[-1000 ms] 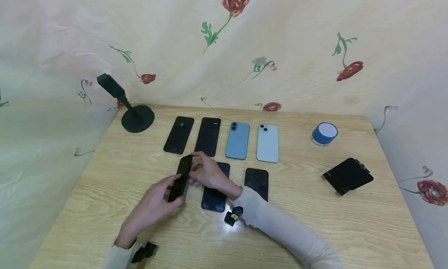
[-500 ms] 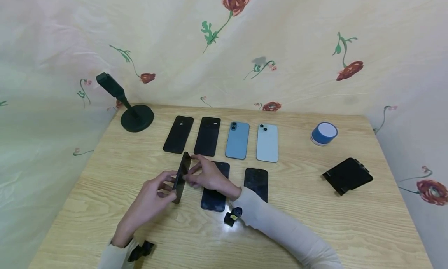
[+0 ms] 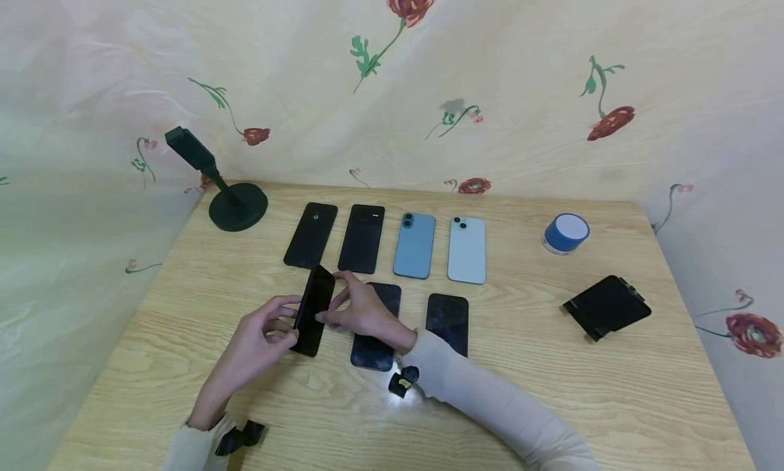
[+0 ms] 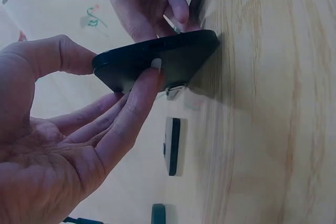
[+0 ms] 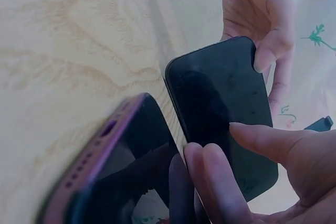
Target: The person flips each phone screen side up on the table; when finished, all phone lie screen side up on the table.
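Observation:
A black smartphone [image 3: 315, 314] is held tilted up on its long side, its glossy screen turned toward the right hand. My left hand [image 3: 254, 335] grips its left edge, thumb at the near corner and fingers behind; the left wrist view shows the phone's back [image 4: 178, 66] with a finger against it. From the other side my right hand [image 3: 367, 311] pinches the long edge, with its thumb [image 5: 262, 137] on the screen. Under the right wrist lies a dark phone [image 3: 373, 352], partly hidden. Another black phone [image 3: 448, 318] lies right of it, partly covered by the sleeve.
Behind the hands, two black phones [image 3: 310, 234] [image 3: 362, 238], a blue phone [image 3: 414, 246] and a pale blue phone [image 3: 467, 250] lie in a row. A black round-based stand [image 3: 239, 209] is back left. Rightward are a blue-white cylinder [image 3: 566, 234] and a black folding bracket [image 3: 608, 307].
The held phone has turned about its long axis, through nearly edge-on, and now its screen faces right. My left hand has shifted slightly left; the other phones have stayed put.

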`<action>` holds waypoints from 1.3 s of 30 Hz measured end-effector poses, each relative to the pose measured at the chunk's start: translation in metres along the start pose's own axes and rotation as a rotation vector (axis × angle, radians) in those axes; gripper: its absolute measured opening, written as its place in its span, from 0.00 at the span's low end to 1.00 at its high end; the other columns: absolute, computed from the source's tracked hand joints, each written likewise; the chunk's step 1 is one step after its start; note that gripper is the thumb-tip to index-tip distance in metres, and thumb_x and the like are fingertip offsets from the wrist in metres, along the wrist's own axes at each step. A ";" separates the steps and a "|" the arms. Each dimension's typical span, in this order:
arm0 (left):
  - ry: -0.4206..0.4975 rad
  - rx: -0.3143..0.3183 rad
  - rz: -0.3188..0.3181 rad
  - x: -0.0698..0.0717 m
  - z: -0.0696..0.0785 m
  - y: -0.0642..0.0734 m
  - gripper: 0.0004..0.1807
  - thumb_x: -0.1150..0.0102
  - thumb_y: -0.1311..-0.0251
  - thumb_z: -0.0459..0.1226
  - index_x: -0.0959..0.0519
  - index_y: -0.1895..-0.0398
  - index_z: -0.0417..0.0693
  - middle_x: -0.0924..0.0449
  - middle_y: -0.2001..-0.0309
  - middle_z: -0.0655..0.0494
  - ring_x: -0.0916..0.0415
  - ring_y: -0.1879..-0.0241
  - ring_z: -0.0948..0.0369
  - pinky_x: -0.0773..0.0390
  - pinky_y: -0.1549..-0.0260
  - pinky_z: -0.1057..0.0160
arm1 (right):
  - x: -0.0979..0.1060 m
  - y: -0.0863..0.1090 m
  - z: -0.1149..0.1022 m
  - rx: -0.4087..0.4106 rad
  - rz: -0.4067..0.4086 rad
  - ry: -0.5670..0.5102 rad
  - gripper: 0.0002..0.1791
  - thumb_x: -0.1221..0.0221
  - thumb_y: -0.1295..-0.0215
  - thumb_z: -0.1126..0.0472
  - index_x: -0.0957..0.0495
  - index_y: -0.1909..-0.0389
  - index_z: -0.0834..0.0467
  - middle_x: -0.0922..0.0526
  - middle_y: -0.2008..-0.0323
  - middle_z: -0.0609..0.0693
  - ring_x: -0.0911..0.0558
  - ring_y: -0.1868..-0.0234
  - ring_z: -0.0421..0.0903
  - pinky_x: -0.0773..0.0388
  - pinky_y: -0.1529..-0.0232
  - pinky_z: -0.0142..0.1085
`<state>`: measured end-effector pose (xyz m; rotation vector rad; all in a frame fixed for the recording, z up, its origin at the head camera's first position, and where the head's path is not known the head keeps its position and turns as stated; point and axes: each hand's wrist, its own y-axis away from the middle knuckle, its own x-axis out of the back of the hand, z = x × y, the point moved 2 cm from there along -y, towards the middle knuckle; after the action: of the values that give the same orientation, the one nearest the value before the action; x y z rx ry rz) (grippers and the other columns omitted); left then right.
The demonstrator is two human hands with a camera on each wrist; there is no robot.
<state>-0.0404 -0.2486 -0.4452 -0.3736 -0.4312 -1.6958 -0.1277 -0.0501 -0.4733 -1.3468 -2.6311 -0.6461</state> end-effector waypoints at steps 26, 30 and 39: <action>-0.163 0.105 0.003 0.007 -0.012 -0.003 0.25 0.37 0.34 0.26 0.25 0.34 0.37 0.22 0.54 0.45 0.21 0.61 0.62 0.19 0.66 0.67 | -0.001 0.005 -0.003 0.060 0.132 0.222 0.46 0.24 0.43 0.58 0.35 0.25 0.57 0.12 0.64 0.47 0.22 0.39 0.56 0.29 0.29 0.50; -0.200 0.119 0.000 0.005 -0.013 -0.004 0.25 0.36 0.35 0.26 0.24 0.35 0.35 0.21 0.56 0.46 0.23 0.64 0.62 0.21 0.66 0.68 | -0.002 0.005 -0.003 0.063 0.135 0.219 0.46 0.23 0.43 0.58 0.35 0.25 0.56 0.13 0.64 0.47 0.22 0.41 0.55 0.28 0.30 0.49; -0.247 0.150 -0.002 -0.001 -0.015 -0.008 0.25 0.35 0.38 0.26 0.24 0.36 0.33 0.22 0.58 0.46 0.24 0.64 0.60 0.22 0.67 0.68 | -0.001 0.006 -0.001 0.077 0.133 0.190 0.46 0.24 0.43 0.59 0.35 0.25 0.55 0.14 0.65 0.48 0.21 0.46 0.54 0.25 0.34 0.49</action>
<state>-0.0480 -0.2542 -0.4592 -0.4738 -0.7359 -1.6130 -0.1220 -0.0485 -0.4703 -1.3528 -2.3706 -0.6141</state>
